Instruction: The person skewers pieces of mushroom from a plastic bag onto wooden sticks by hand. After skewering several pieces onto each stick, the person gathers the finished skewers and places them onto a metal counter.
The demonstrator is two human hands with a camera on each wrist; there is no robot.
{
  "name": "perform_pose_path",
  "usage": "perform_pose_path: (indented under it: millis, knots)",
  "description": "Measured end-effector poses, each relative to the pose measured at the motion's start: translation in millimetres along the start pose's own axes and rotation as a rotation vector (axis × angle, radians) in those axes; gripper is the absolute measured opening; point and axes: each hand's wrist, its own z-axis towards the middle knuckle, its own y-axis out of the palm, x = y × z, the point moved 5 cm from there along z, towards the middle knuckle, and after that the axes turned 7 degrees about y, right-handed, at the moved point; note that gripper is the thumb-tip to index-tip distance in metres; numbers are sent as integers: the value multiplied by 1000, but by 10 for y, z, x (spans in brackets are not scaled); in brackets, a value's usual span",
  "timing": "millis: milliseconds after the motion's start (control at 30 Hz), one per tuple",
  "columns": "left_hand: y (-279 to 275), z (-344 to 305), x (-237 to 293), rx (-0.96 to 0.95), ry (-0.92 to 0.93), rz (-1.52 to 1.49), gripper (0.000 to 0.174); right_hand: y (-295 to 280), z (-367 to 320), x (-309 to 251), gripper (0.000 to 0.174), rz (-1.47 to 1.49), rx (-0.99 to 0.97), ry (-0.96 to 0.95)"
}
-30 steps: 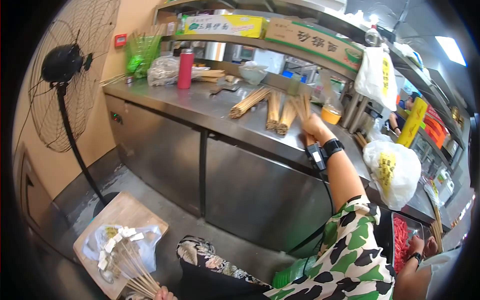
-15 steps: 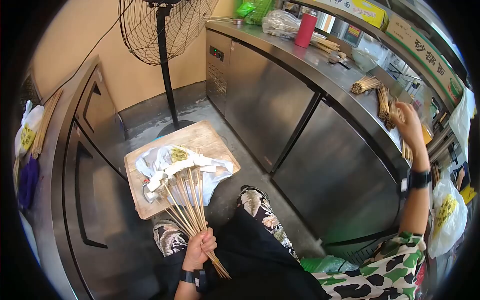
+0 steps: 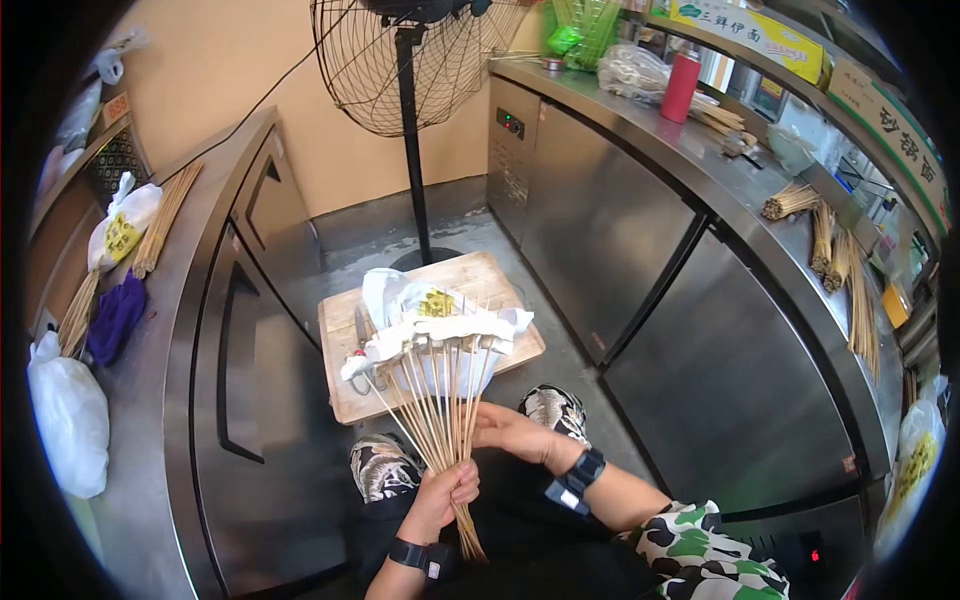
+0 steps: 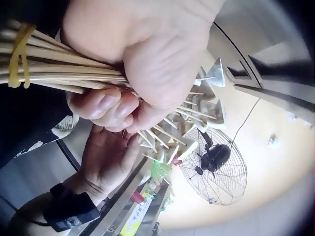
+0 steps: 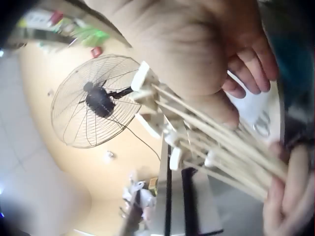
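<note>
My left hand [image 3: 447,497] grips a fanned bunch of bamboo skewers [image 3: 432,405] near their lower ends. White food pieces [image 3: 440,335] are threaded on the far tips. In the left wrist view a yellow rubber band [image 4: 19,56] circles the butt ends behind the fist. My right hand [image 3: 515,435] lies right beside the sticks, fingers loosely extended and nothing held. Its palm and relaxed fingers show close over the sticks in the right wrist view. Beyond the skewers, a plastic bag [image 3: 385,290] spreads on a wooden board [image 3: 485,275].
A ring-handled metal tool [image 3: 372,384] lies on the board. Behind stands a black fan [image 3: 408,130]. Steel counters run along both sides; the right one carries skewer bundles [image 3: 790,200] and a red bottle [image 3: 681,88], the left one a purple cloth [image 3: 118,318] and bags.
My right hand has come back from the skewer bundles on the right counter to beside the left hand's bunch. The left hand keeps its grip. The head view has swung left and down.
</note>
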Motion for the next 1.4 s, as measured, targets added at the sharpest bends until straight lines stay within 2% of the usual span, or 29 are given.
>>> perform_pose_path:
  millis: [33,133,167,267,300,400,433,533,567,667,700,733,767,800,833,867,900,933,967,1000,1100,1200,1233,1333,1400]
  knots:
    - [50,-5,38,119,25,48,7,28,22,84,52,-67,15,-24]
    - [6,60,-16,212,69,285,4,70,12,286,68,-39,188,56]
    - [-36,93,-43,211,74,415,5,114,-20,267,80,-218,326,114]
    - [139,146,64,260,152,985,17,147,68,406,83,-313,438,-105]
    - [151,177,89,216,432,1144,28,114,89,442,77,-322,504,-126]
    - [187,264,53,25,452,1385,37,152,-25,269,69,-158,553,-49]
    - [184,318,46,-75,431,1275,42,47,-2,340,65,-178,600,-113]
    - [608,176,230,-148,168,1134,44,26,-142,189,61,-91,612,-131]
    - [599,194,239,-299,118,1377,61,-34,-136,231,48,-178,635,-137]
    - [481,110,425,-304,-188,944,48,-226,-138,163,47,-68,554,-202]
    - [451,132,576,-264,-130,1020,42,-262,-177,79,48,-127,575,-232]
    - [446,181,727,-224,-69,1096,36,-284,-233,-25,50,-243,599,-184]
    - [447,249,901,-80,70,1025,26,-307,-312,-137,51,-360,622,-134]
    - [535,311,1141,43,311,1007,23,-328,-388,-237,53,-478,644,-82]
    - [430,411,1344,227,533,956,23,-328,-468,-365,59,-733,709,-107]
    - [295,536,1558,257,677,977,22,-348,-530,-387,60,-817,694,-146]
    - [423,578,1700,377,690,985,28,-364,-602,-384,62,-901,678,-182]
    - [401,687,1792,336,821,1074,38,-367,-663,-372,63,-987,657,-217]
    - [332,799,1824,346,743,1124,45,-390,-704,-330,63,-970,641,-144]
    - [314,879,1835,356,664,1173,52,-434,-739,-280,63,-957,653,-155]
    - [90,1074,1679,303,362,948,61,-541,-839,-129,63,-932,709,-126]
    - [123,1127,1528,237,214,1162,68,-570,-940,-18,53,-955,664,-158]
    - [116,1136,1497,224,194,1126,53,-573,-958,10,57,-983,677,-131]
    - [-118,1175,1513,169,176,1038,32,-678,-1030,74,67,-955,730,-3]
    - [-245,1103,1592,266,287,1023,21,-735,-1091,84,70,-942,759,15]
